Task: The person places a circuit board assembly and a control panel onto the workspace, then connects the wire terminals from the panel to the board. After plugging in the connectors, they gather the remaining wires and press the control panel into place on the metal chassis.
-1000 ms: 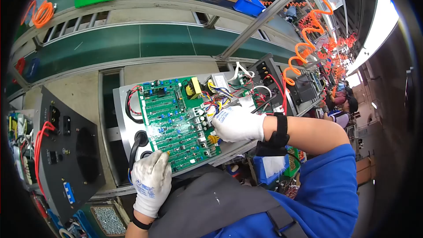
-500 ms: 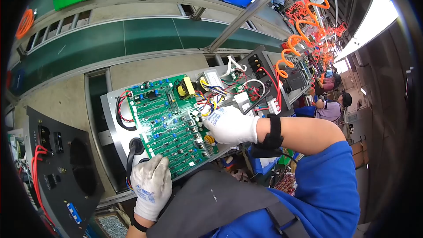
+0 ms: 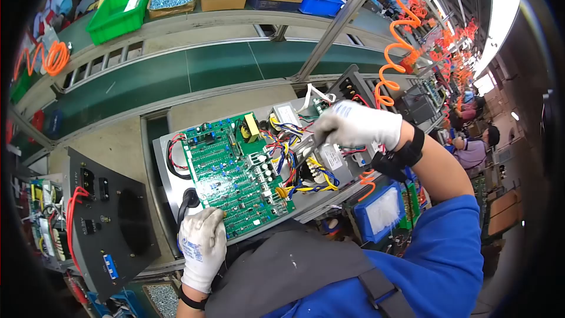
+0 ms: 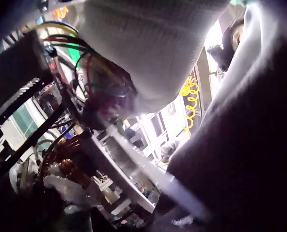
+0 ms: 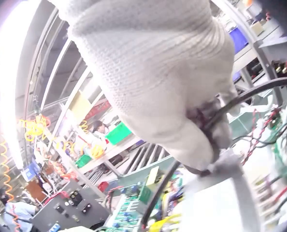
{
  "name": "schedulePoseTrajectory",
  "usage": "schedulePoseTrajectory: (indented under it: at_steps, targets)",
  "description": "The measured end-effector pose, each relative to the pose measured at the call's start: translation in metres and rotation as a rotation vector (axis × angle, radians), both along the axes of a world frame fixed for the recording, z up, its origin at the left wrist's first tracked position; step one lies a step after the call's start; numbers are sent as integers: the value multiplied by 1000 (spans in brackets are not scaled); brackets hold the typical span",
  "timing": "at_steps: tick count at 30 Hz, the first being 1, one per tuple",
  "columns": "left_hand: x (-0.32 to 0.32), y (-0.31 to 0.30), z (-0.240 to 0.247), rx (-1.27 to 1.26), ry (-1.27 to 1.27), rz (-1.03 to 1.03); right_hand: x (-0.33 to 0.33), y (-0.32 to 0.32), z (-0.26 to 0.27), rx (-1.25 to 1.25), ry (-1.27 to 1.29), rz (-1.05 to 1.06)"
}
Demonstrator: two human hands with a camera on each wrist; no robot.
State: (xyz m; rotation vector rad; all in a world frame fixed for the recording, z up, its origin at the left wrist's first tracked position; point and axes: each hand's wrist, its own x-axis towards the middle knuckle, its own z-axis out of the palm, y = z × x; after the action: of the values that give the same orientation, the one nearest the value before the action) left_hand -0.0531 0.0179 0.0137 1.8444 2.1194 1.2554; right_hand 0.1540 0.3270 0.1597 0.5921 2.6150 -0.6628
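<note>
A green circuit board (image 3: 226, 174) full of small parts lies on a metal chassis (image 3: 168, 168). My left hand (image 3: 202, 247), in a white glove, rests at the board's near left corner, its fingertips on the edge and its thumb hidden. To the right of the board, my gloved right hand (image 3: 359, 126) is raised over a box with a white label (image 3: 333, 158). In the right wrist view this hand pinches a black cable (image 5: 250, 94) just above that box. Below it, yellow and blue wires (image 3: 321, 179) run in a loose bundle beside the board.
A black panel with a fan opening (image 3: 103, 218) and red wires stands at the left. Beyond the chassis runs a green conveyor belt (image 3: 220, 68), with a green bin (image 3: 120, 12) and cartons further back. An orange coiled hose (image 3: 391, 53) hangs at the right.
My right hand has risen from the wires at the board's right edge and moved right, over the labelled box. Yellow and blue wires now show there. The left hand has stayed at the corner.
</note>
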Motion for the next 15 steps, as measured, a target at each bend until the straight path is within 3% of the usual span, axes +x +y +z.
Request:
schedulePoseTrajectory:
  at_steps: [2,5,9,13,15]
  targets:
    - [4,4,17,-48,77,22,6,22,-9,-126,92,-212]
    - [17,24,49,-9,78,15,7,38,-25,-355,213,-245]
    - [49,75,75,-63,183,-320,17,59,-56,-505,258,-295]
    - [72,107,54,-73,328,-357,27,65,-57,-364,313,-97]
    - [75,109,51,-202,381,-334,27,62,-66,-251,298,-16]
